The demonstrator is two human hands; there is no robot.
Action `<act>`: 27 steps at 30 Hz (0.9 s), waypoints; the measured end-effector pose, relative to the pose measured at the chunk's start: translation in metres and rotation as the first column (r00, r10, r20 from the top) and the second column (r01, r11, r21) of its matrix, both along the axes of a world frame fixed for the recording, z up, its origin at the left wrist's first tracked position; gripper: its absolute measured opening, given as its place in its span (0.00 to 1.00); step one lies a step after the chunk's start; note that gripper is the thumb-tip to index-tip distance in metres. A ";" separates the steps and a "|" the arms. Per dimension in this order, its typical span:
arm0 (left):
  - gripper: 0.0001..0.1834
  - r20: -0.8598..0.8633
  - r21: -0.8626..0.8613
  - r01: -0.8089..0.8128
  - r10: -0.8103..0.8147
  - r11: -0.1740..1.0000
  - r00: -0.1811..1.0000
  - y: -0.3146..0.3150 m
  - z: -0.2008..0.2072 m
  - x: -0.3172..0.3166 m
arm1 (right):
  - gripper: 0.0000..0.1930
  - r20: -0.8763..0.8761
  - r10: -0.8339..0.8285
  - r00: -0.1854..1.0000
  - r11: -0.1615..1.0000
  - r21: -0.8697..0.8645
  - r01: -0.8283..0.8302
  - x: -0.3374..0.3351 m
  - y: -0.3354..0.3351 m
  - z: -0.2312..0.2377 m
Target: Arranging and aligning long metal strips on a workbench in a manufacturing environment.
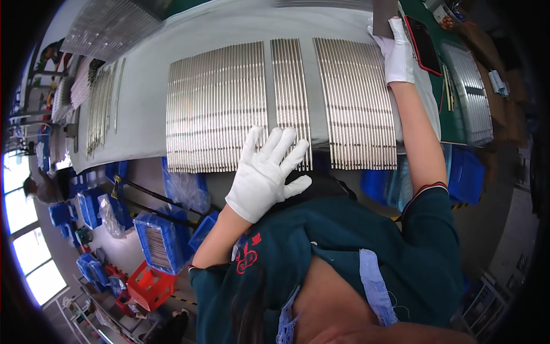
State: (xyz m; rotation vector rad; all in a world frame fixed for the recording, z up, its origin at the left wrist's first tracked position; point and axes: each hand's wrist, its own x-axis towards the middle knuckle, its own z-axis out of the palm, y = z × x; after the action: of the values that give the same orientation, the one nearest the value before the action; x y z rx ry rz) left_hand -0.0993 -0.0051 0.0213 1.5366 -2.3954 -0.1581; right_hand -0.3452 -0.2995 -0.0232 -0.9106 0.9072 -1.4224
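Three groups of slim, shiny metal rods lie side by side on the pale cloth-covered table: a wide left group (215, 103), a narrow middle group (288, 80) and a right group (356, 103). My left hand (263, 175), in a white glove, is spread with nothing in it. Its fingertips lie over the near ends of the left and middle groups; whether they touch the rods I cannot tell. At the far right, my white-gloved right hand (398, 54) grips the lower end of a flat grey plate (385, 18), whose upper part leaves the picture.
A red-edged phone (423, 46) lies right of my right hand, near a stack of metal rods (468, 94). Loose rods (102, 109) lie at the table's left. Blue bins (157, 241) and a red crate (150, 285) stand on the floor. Someone (46, 186) is at the far left.
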 end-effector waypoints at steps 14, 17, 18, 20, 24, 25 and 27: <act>0.34 -0.229 -0.061 0.167 -0.176 0.984 0.957 -0.014 -0.005 -0.018 | 0.33 0.056 0.024 0.998 0.995 -0.103 -0.018 0.002 -0.007 -0.011; 0.37 -0.109 0.021 0.065 -0.062 0.998 0.992 -0.005 0.018 0.006 | 0.36 0.057 0.012 0.998 0.998 -0.059 -0.009 0.002 -0.005 -0.009; 0.39 -0.058 0.055 0.005 -0.002 0.998 0.998 -0.002 0.022 0.015 | 0.36 0.073 -0.003 0.997 0.999 -0.038 0.006 0.000 -0.007 -0.012; 0.43 -0.017 -0.031 -0.123 0.123 0.992 0.992 0.013 0.007 0.036 | 0.38 0.054 -0.022 0.998 0.999 -0.047 0.025 -0.004 -0.009 -0.016; 0.42 0.069 -0.046 -0.195 0.198 0.980 0.978 0.026 -0.003 0.044 | 0.37 0.057 -0.011 0.998 1.000 0.021 0.010 -0.005 -0.006 -0.013; 0.42 0.073 -0.063 -0.190 0.194 0.980 0.978 0.025 -0.003 0.041 | 0.37 0.057 -0.007 0.998 1.000 0.021 0.006 -0.003 -0.004 -0.009; 0.41 0.035 -0.046 -0.159 0.161 0.986 0.986 0.021 0.001 0.035 | 0.36 0.098 -0.020 0.995 1.000 0.004 0.020 0.002 -0.002 -0.006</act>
State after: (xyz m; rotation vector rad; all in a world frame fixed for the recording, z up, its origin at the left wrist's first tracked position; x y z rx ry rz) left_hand -0.0644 0.0163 0.0220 1.7178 -2.2759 -0.0431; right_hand -0.3435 -0.3011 -0.0290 -0.8245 0.8465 -1.4695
